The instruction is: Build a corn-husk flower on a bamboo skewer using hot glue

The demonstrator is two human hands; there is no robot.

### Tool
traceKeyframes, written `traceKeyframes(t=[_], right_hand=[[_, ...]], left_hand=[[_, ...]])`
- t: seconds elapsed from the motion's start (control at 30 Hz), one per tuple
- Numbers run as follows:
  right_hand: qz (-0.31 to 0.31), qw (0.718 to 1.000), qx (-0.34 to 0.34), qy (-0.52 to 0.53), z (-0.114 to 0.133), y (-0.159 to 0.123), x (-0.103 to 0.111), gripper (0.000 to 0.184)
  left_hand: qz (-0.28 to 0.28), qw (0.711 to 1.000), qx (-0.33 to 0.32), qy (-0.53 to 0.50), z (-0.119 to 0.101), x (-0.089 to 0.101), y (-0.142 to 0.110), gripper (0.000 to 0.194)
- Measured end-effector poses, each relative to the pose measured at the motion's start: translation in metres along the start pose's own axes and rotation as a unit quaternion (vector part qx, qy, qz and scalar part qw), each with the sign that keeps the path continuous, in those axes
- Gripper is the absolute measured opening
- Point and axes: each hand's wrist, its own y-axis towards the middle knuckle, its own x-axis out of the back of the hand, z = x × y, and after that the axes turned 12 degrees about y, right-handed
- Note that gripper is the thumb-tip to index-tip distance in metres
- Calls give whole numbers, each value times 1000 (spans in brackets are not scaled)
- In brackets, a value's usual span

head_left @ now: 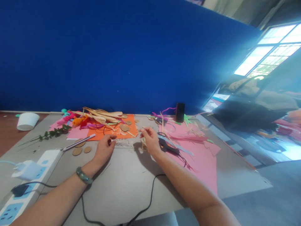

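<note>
My left hand (107,147), with a green bangle (84,175) on its wrist, is closed with the thumb and fingertips together over the grey table (117,188). Whatever it pinches is too small to make out. To the right, my right hand (151,140) is raised slightly, thumb and forefinger pressed together; what is between them cannot be made out. Thin dry strands (124,143) lie on the table between both hands. Just behind is an orange sheet (130,120) bearing round wooden discs (124,127) and pale dried husk strips (101,115).
A black glue gun (168,147) and pink sheets (199,160) lie right of my right hand. On the left are a white power strip (47,164), a pen (78,142), a leafy sprig (53,133) and a white cup (27,121). A dark cable (152,191) crosses the front.
</note>
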Motion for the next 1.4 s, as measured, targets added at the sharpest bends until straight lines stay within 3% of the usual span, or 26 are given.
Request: traceKeyframes(t=[0.13, 0.23, 0.37, 0.5, 0.6, 0.7, 0.9, 1.1, 1.3, 1.4], right_hand=[[12, 999, -37, 32, -1, 5, 4, 32], [15, 999, -19, 41, 5, 7, 5, 29], [-3, 999, 28, 39, 20, 13, 6, 24], [-3, 998, 61, 7, 24, 20, 8, 21], [70, 989, 56, -119, 14, 20, 4, 15], [186, 934, 53, -301, 0, 18, -6, 8], [222, 878, 69, -419, -22, 30, -30, 8], [274, 836, 85, -468, -37, 47, -41, 13], [284, 844, 86, -446, -40, 47, -41, 14], [262, 870, 72, -411, -36, 46, -38, 13]], left_hand=[[-20, 1000, 4, 14, -1, 1, 0, 25], [-7, 999, -31, 13, -5, 0, -4, 20], [75, 992, -101, 15, -12, -1, -12, 19], [163, 964, -186, 97, -17, 1, -19, 21], [196, 941, -237, 141, -18, 1, -21, 22], [205, 930, -260, 161, -17, -1, -21, 23], [194, 927, -268, 175, -13, -2, -21, 23], [190, 932, -260, 166, -15, -2, -21, 24], [162, 954, -226, 110, -16, -2, -19, 20], [121, 984, -127, 23, -11, -6, -14, 17]])
